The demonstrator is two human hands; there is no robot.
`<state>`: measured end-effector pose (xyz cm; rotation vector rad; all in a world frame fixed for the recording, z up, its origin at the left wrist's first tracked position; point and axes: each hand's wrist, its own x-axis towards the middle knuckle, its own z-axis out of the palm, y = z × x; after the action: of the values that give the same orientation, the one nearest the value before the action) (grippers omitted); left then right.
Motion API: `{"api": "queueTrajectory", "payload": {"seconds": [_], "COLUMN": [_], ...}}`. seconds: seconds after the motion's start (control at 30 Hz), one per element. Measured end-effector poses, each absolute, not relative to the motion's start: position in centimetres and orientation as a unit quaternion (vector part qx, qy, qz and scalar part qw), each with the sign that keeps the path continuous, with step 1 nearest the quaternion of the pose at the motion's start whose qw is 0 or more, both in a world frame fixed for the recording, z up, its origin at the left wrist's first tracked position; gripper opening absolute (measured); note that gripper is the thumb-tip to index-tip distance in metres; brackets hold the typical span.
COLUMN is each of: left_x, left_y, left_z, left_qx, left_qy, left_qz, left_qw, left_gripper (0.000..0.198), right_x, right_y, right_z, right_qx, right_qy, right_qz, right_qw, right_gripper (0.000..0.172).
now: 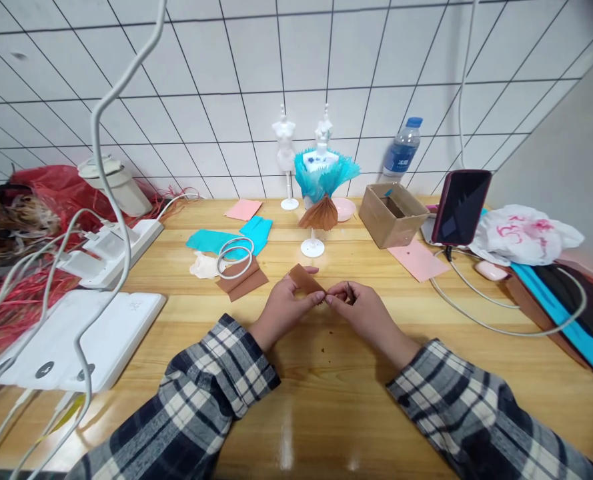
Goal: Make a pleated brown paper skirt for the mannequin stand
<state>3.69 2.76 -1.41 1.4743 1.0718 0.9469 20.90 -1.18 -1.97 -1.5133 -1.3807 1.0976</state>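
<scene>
My left hand is closed on a folded strip of brown crepe paper, thumb on top, near the middle of the table. Its lower edge looks jagged. With fingertips pinched at the paper's right corner, my right hand almost meets the left thumb. Something small and dark shows between the right fingers, too hidden to name. A few brown scraps lie below the hands. Behind them stands a small white mannequin dressed in a pleated turquoise paper ruffle and a brown paper fan.
Left of my hands lie brown paper, turquoise paper and white rings. A bare mannequin, cardboard box, water bottle and phone stand behind. A white cable hangs at left, above a power strip.
</scene>
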Motion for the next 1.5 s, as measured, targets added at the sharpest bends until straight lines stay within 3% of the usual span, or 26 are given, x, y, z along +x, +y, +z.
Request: {"api": "queueTrajectory", "payload": {"seconds": [0.27,0.43,0.63,0.8,1.0,1.13,1.5], "left_x": [3.7,3.6,3.6,3.6,4.2,4.8,5.1], "left_y": [2.8,3.1,3.2,3.1,2.4,1.8,1.8], "left_z": [-1.6,-1.6,-1.9,-2.2,-1.8,-1.6,-1.8], "left_qx": [0.625,0.629,0.616,0.514,0.396,0.368,0.351], "left_qy": [0.457,0.402,0.429,0.428,0.4,0.392,0.396], "left_qz": [0.379,0.372,0.362,0.408,0.502,0.505,0.487], "left_qw": [0.506,0.551,0.553,0.621,0.656,0.675,0.695], "left_gripper": [0.025,0.031,0.022,0.031,0.032,0.026,0.032], "right_x": [21.3,21.4,21.1,20.9,19.8,19.1,19.0], "right_y": [-1.0,-1.0,-1.2,-1.4,-2.3,-3.0,-2.8], "right_z": [-1.7,-1.5,-1.4,-1.8,-2.1,-2.1,-2.5], "right_qx": [-0.608,-0.616,-0.612,-0.584,-0.573,-0.54,-0.529], "right_qy": [-0.552,-0.543,-0.555,-0.527,-0.579,-0.646,-0.63], "right_qz": [0.422,0.403,0.4,0.419,0.449,0.395,0.447], "right_qw": [0.385,0.405,0.398,0.453,0.368,0.367,0.353], "right_gripper": [0.02,0.02,0.02,0.032,0.034,0.028,0.02]}}
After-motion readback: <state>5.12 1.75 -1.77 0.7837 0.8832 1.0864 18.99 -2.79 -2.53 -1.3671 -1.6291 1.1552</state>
